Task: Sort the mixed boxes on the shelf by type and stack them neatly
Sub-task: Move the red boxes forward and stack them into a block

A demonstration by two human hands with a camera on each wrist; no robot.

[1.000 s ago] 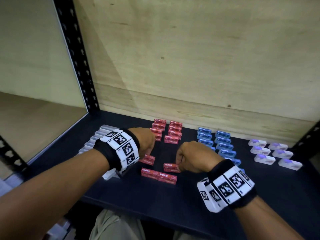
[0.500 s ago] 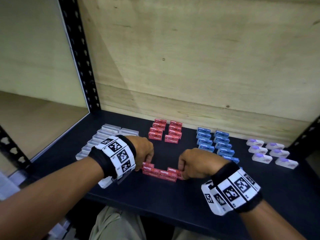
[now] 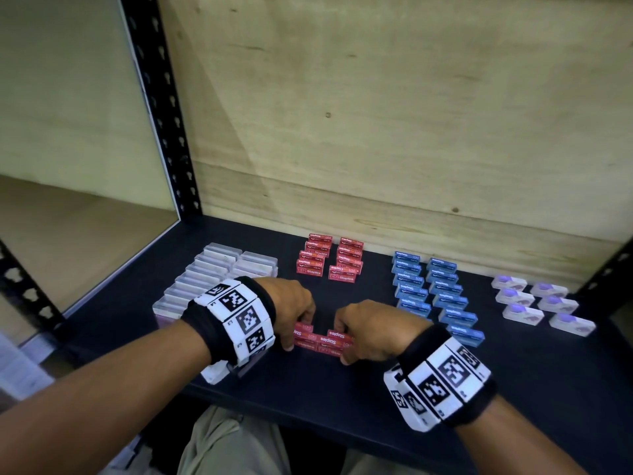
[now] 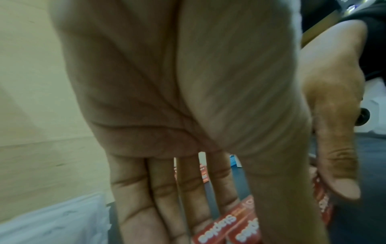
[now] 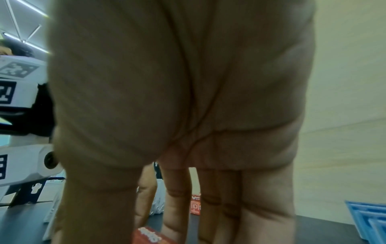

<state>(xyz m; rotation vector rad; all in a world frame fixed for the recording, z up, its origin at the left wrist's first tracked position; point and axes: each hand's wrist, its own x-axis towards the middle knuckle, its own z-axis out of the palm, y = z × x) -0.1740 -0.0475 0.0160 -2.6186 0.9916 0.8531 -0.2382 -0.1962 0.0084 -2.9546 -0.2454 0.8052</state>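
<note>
While gripped, red boxes point(image 3: 322, 340) seemingly between hands.

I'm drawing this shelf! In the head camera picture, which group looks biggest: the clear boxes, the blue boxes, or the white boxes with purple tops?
1. clear boxes, though the left hand hides part
2. blue boxes, close behind, so unsure
3. white boxes with purple tops, plainly smallest

Three views: one from the head, one from each wrist
The head view looks forward and down over the shelf point(image 3: 342, 406) from some way off; each wrist view sits close behind its own palm, looking along the fingers point(image 4: 146, 198) toward the wall point(image 5: 344, 82). All three share the red boxes point(image 3: 323, 341) between the hands
</note>
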